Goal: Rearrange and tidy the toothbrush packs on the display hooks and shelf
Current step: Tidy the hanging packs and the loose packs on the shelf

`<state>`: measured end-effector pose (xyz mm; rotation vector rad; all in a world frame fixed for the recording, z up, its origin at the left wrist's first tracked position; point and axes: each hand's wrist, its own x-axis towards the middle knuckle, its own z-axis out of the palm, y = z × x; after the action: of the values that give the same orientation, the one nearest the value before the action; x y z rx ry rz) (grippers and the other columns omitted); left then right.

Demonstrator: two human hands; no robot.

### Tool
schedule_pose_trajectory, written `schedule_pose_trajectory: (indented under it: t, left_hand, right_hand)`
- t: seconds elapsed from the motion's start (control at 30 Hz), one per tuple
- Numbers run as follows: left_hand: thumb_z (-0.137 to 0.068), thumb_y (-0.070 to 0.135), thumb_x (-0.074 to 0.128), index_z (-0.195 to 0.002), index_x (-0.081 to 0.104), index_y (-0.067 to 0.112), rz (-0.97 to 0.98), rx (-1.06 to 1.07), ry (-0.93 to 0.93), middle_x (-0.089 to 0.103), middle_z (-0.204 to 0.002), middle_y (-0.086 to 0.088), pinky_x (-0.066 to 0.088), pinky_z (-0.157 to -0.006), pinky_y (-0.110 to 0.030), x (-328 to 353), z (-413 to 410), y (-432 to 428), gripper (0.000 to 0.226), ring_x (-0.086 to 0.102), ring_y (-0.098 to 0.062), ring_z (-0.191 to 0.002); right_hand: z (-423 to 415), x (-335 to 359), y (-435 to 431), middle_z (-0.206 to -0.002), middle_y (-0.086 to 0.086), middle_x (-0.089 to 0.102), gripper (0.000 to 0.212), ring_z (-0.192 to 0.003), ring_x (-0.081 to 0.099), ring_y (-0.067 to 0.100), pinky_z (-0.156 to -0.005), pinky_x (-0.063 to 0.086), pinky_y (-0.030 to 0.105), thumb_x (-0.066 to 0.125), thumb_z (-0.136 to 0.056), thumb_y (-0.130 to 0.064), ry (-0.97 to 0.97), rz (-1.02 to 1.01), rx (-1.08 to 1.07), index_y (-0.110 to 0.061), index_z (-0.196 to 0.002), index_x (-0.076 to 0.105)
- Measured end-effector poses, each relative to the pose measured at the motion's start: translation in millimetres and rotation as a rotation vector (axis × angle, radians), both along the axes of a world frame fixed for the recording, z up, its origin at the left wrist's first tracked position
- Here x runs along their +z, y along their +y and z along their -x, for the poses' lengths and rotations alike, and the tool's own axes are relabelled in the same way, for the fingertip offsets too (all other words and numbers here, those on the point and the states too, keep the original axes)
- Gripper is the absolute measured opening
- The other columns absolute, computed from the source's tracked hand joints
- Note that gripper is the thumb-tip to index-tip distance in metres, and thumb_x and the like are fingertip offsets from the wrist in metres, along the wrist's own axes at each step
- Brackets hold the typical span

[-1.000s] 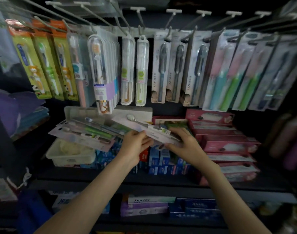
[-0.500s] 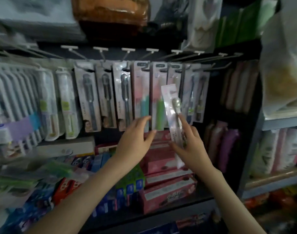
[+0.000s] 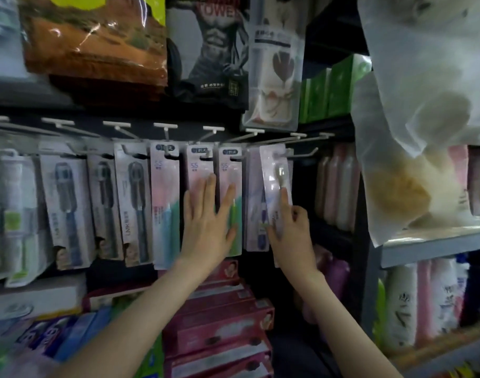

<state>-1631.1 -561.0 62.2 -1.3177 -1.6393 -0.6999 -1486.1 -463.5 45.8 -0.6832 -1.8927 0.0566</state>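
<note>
Now, progress: most packs hang in rows on the hooks (image 3: 165, 126); your loose pack (image 3: 277, 184) sits at the right-hand hook, whether threaded you cannot tell.
Left to do: seat it, square the row.
Right hand (image 3: 292, 230): fingers pinching the pack's lower half, arm reaching up.
Left hand (image 3: 206, 222): fingers spread flat, pressing the hanging packs (image 3: 200, 165), gripping nothing.

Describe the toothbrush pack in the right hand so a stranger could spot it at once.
Follow the row of display hooks to its right end. There the right hand holds a clear pack tilted against the hanging ones; unlike the pink-carded neighbours, it is see-through, showing a pale brush head.
</note>
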Motion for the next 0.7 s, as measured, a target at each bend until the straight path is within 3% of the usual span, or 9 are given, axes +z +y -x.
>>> schedule_pose_trajectory:
  t: [0.07, 0.17, 0.3, 0.37, 0.53, 0.7]
  left_hand:
    - [-0.078, 0.027, 0.072, -0.146, 0.032, 0.013, 0.004, 0.008, 0.0, 0.015, -0.153, -0.025, 0.011, -0.112, -0.058, -2.2, -0.2, 4.7, 0.08, 0.007, -0.037, -0.142]
    - [-0.079, 0.028, 0.071, -0.148, 0.029, 0.014, 0.019, 0.006, -0.013, 0.011, -0.154, -0.023, 0.01, -0.113, -0.057, -5.3, -0.4, 6.1, 0.082, 0.006, -0.038, -0.143]
    - [-0.076, 0.023, 0.073, -0.144, 0.036, 0.013, 0.035, 0.008, -0.034, 0.02, -0.151, -0.025, 0.01, -0.111, -0.056, -16.5, -2.6, -12.3, 0.078, 0.013, -0.038, -0.14]
    - [-0.078, 0.022, 0.071, -0.144, 0.036, 0.014, 0.05, 0.02, -0.042, 0.025, -0.15, -0.024, 0.01, -0.111, -0.054, -26.2, -2.7, -30.7, 0.076, 0.016, -0.036, -0.139]
    - [-0.081, 0.019, 0.07, -0.134, 0.048, 0.008, 0.084, 0.093, -0.075, 0.036, -0.143, -0.023, 0.021, -0.11, -0.049, -63.2, 11.6, -98.3, 0.059, 0.026, -0.033, -0.133]
    - [-0.079, 0.02, 0.071, -0.13, 0.052, 0.008, 0.209, 0.268, -0.186, 0.043, -0.14, -0.021, 0.041, -0.1, -0.05, -103.8, 51.2, -195.6, 0.055, 0.044, -0.036, -0.124]
  right_hand:
    - [8.1, 1.6, 3.2, -0.126, 0.017, 0.037, 0.073, -0.11, 0.044, 0.03, -0.089, 0.044, 0.032, 0.058, -0.091, -0.019, -0.006, 0.039, 0.011, -0.02, -0.15, 0.014]
    - [19.4, 1.8, 4.0, -0.134, 0.022, 0.038, 0.079, -0.12, 0.044, 0.034, -0.093, 0.047, 0.036, 0.06, -0.091, -0.022, -0.055, 0.051, 0.005, -0.017, -0.151, 0.009]
    - [25.3, -3.4, -10.5, -0.151, 0.019, 0.017, 0.084, -0.137, 0.023, 0.033, -0.106, 0.034, 0.039, 0.055, -0.093, -0.031, -0.116, 0.148, 0.013, -0.022, -0.151, -0.004]
    - [27.2, -10.1, -28.5, -0.153, 0.016, 0.012, 0.082, -0.14, 0.015, 0.033, -0.11, 0.029, 0.042, 0.055, -0.093, -0.027, -0.109, 0.161, 0.049, -0.02, -0.151, -0.002]
    - [55.8, -44.4, -88.9, -0.13, 0.022, 0.042, 0.068, -0.119, 0.039, 0.034, -0.098, 0.039, 0.043, 0.063, -0.083, -0.006, -0.037, 0.023, 0.253, 0.0, -0.142, 0.031]
    - [111.5, -84.9, -160.1, -0.125, 0.017, 0.047, 0.061, -0.115, 0.043, 0.032, -0.099, 0.04, 0.042, 0.062, -0.081, -0.003, -0.235, 0.068, 0.521, -0.001, -0.138, 0.04]
